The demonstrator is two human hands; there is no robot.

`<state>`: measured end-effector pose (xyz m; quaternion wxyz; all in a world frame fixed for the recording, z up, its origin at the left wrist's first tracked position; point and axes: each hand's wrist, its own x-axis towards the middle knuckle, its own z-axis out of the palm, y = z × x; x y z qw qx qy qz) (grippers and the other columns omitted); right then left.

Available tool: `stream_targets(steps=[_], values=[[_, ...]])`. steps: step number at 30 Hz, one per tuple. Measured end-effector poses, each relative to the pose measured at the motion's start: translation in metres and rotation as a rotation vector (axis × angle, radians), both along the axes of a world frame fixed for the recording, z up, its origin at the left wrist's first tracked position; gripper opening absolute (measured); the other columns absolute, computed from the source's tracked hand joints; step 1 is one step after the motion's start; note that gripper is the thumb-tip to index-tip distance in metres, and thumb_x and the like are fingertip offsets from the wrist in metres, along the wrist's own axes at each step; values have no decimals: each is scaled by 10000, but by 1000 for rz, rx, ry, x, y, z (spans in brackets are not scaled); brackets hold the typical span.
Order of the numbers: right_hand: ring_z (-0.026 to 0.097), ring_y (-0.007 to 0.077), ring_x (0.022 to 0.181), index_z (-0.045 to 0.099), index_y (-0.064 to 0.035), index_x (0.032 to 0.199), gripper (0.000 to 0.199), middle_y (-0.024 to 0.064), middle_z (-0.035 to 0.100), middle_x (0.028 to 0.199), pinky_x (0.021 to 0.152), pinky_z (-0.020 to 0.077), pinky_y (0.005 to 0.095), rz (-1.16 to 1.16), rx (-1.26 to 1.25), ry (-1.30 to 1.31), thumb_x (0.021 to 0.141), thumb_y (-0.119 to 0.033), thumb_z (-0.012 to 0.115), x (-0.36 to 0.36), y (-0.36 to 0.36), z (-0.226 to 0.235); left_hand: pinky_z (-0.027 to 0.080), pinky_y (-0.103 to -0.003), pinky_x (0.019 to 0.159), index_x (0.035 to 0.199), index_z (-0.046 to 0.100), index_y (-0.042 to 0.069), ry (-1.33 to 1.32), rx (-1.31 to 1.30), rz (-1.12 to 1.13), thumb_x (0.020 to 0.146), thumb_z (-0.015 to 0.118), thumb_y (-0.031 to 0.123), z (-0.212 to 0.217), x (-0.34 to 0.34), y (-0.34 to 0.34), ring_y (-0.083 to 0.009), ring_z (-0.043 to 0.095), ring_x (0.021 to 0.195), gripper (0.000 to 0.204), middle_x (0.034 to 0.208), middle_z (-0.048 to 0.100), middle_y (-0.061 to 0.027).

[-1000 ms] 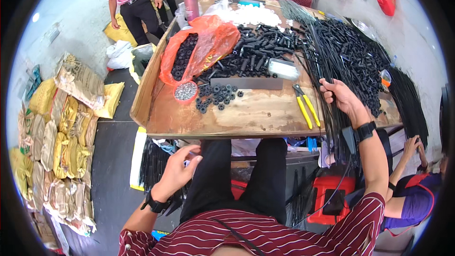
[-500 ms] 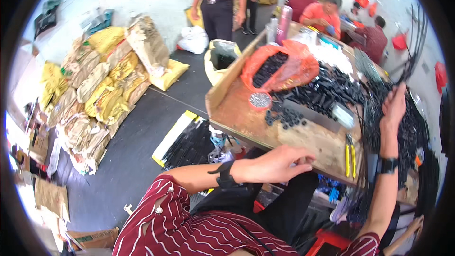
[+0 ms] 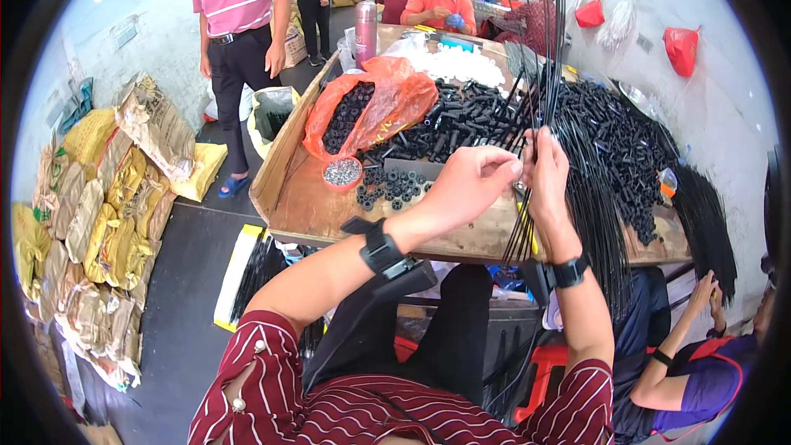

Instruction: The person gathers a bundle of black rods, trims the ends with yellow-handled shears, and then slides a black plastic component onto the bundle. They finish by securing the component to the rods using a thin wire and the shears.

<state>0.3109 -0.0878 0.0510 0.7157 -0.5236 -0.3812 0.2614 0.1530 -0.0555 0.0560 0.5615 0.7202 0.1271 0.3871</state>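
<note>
My right hand (image 3: 547,177) is closed round a bundle of long thin black rods (image 3: 554,49), which stands nearly upright over the bench's front edge. Just left of it my left hand (image 3: 470,185) is curled, thumb and forefinger pressed together by the rods; what the fingertips hold, if anything, is too small to make out. More black rods (image 3: 597,231) lie beside my right hand and hang over the edge. Below my left hand are black ring-shaped pieces (image 3: 395,185) and a small red dish (image 3: 343,173) of silvery metal bits.
The wooden bench (image 3: 301,206) bears a red plastic bag (image 3: 412,99), heaped black tubular parts (image 3: 626,128), white parts (image 3: 461,64) and a pink bottle (image 3: 366,37). Stacked sacks (image 3: 107,189) stand left. A person in purple (image 3: 700,387) works at right; others are behind the bench.
My view has swung right. My right hand has brought the rods in from the far right to before me, and my left hand has risen from the bench edge to meet them.
</note>
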Motion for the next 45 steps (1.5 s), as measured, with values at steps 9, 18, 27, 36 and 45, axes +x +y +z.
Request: stream_targets(steps=[9, 18, 27, 36, 45], values=[[316, -7, 433, 572, -99, 853, 262, -57, 502, 642, 379, 193, 179, 216, -17, 134, 989, -309, 494, -50, -37, -19, 497, -239, 651, 1022, 608, -36, -236, -334, -42, 913, 628, 161, -7, 16, 15, -67, 587, 752, 226, 881, 655, -56], [371, 12, 458, 583, -82, 948, 222, -28, 558, 713, 391, 245, 184, 218, -25, 109, 999, -268, 475, -50, -35, -43, 440, -200, 489, 925, 609, -17, -251, -363, 47, 941, 553, 117, -10, 14, 12, -41, 557, 657, 147, 837, 655, -48], [588, 76, 687, 589, -41, 1011, 231, 32, 636, 825, 549, 498, 236, 181, 19, 0, 997, -243, 477, -62, -33, -39, 453, -194, 504, 961, 581, 5, -227, -354, 67, 971, 509, 163, -15, 10, 14, -43, 553, 655, 174, 820, 633, -26], [608, 88, 662, 584, -29, 1006, 242, 29, 625, 821, 514, 532, 237, 236, 16, 62, 1004, -233, 454, -69, -34, -37, 481, -224, 579, 954, 564, 9, -219, -317, 196, 969, 516, 161, -14, 13, 12, -60, 574, 702, 160, 834, 637, -39], [594, 94, 628, 573, -21, 989, 274, 35, 596, 803, 460, 501, 224, 264, -16, 4, 1006, -264, 448, -68, -38, -35, 459, -205, 524, 924, 562, 1, -187, -331, 180, 882, 645, 95, -8, 4, 5, -44, 563, 630, 132, 766, 645, -27]])
